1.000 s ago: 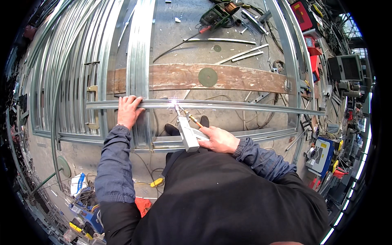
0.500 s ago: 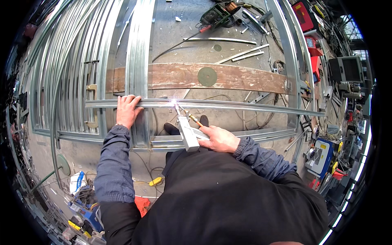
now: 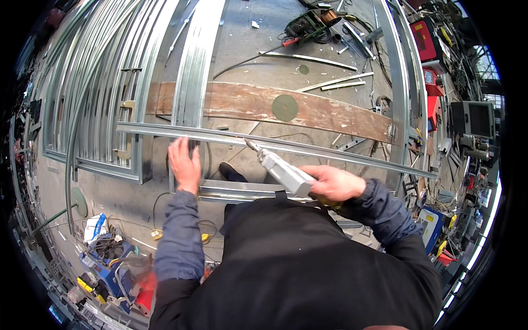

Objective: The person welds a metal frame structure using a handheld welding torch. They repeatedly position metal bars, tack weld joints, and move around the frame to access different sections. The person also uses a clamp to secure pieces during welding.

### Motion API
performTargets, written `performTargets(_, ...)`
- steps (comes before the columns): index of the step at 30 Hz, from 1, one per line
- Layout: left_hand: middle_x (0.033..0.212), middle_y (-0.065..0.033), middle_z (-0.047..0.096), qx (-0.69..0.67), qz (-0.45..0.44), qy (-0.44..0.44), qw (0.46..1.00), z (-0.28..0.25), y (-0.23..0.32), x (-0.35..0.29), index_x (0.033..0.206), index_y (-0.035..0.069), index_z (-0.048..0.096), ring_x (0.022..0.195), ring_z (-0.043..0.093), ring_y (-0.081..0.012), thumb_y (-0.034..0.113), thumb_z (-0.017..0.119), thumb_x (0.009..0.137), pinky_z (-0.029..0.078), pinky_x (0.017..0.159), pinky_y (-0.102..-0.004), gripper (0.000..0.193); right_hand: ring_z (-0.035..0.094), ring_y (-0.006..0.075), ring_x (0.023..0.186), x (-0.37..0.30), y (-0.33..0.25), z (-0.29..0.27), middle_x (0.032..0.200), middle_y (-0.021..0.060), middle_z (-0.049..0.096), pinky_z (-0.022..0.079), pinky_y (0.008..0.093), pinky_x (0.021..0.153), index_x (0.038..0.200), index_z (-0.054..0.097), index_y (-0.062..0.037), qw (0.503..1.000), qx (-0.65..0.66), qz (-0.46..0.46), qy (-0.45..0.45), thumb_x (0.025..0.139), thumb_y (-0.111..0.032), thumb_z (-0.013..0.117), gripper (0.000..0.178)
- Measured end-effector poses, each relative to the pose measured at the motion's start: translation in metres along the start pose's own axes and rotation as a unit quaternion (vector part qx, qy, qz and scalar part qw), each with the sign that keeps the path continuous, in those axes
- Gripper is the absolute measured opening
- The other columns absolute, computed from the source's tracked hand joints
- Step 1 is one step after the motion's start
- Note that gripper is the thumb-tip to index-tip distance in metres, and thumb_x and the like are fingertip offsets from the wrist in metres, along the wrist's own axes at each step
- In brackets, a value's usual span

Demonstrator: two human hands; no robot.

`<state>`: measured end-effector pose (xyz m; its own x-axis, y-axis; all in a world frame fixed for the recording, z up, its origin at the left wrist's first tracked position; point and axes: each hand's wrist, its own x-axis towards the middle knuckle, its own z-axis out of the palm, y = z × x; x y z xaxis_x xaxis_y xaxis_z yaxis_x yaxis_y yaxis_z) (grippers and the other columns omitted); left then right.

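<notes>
Right hand: grip closed around the handle of a grey welding torch, nozzle tip held at the long steel rail. Left hand: fingers spread wide, laid flat just below the same rail, left of the nozzle. A wooden plank is seen beyond the rail on the floor.

left hand motion-blurred, dark shoe half hidden by metal channel

Counts on the workshop floor

Two bare hands, left hand and right hand; one grey handheld welding torch; one long wooden plank; one round disc on the plank; one long metal rail; two red machines at the floor's right edge.
</notes>
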<state>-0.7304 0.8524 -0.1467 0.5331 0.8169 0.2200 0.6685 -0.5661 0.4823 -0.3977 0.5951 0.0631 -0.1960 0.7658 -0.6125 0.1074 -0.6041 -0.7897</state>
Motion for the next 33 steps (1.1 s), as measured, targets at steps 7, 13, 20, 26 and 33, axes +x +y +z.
performTargets(7,0.128,-0.0096,0.066,-0.161,-0.006,-0.117,0.980,0.071,0.123,-0.137,0.124,0.010,0.069,0.121,0.062,-0.0332,0.020,0.080,0.092,0.050,0.104,-0.0475,0.036,0.070,0.0142,0.081,0.036,-0.015,-0.105,0.104,0.0082,0.074,0.060,0.0299,0.069,0.142,0.060,-0.0075,0.980,0.120,0.084,-0.136,0.115,-0.048,0.053,0.049)
performTargets(13,0.120,-0.0075,0.067,-0.035,0.013,-0.190,0.981,0.087,0.158,-0.124,0.123,0.013,0.070,0.114,0.063,-0.0294,0.034,0.075,0.096,0.050,0.096,-0.0437,0.034,0.069,0.0144,0.074,0.110,0.008,-0.136,0.097,0.0084,0.074,0.059,0.0297,0.066,0.142,0.062,-0.0088,0.956,0.158,0.175,-0.176,0.115,-0.055,0.048,0.055)
performTargets(20,0.111,-0.0049,0.068,0.028,0.000,-0.238,0.971,0.088,0.162,-0.122,0.119,0.013,0.071,0.107,0.063,-0.0277,0.034,0.072,0.098,0.050,0.092,-0.0440,0.030,0.070,0.0125,0.074,0.155,0.053,-0.160,0.096,0.0063,0.073,0.059,0.0293,0.063,0.142,0.063,-0.0091,0.922,0.222,0.190,-0.254,0.113,-0.064,0.044,0.065)
performTargets(26,0.109,-0.0037,0.068,0.046,-0.002,-0.245,0.968,0.091,0.166,-0.120,0.118,0.015,0.072,0.106,0.064,-0.0270,0.032,0.072,0.097,0.051,0.091,-0.0443,0.027,0.070,0.0123,0.074,0.173,0.071,-0.169,0.097,0.0053,0.073,0.059,0.0299,0.062,0.139,0.065,-0.0091,0.914,0.240,0.195,-0.263,0.112,-0.067,0.043,0.068)
performTargets(33,0.109,-0.0033,0.070,0.039,-0.009,-0.253,0.967,0.088,0.170,-0.116,0.119,0.015,0.072,0.105,0.065,-0.0274,0.029,0.072,0.096,0.051,0.092,-0.0451,0.027,0.069,0.0115,0.074,0.179,0.069,-0.171,0.094,0.0032,0.071,0.059,0.0299,0.062,0.134,0.066,-0.0094,0.911,0.227,0.199,-0.281,0.112,-0.066,0.043,0.065)
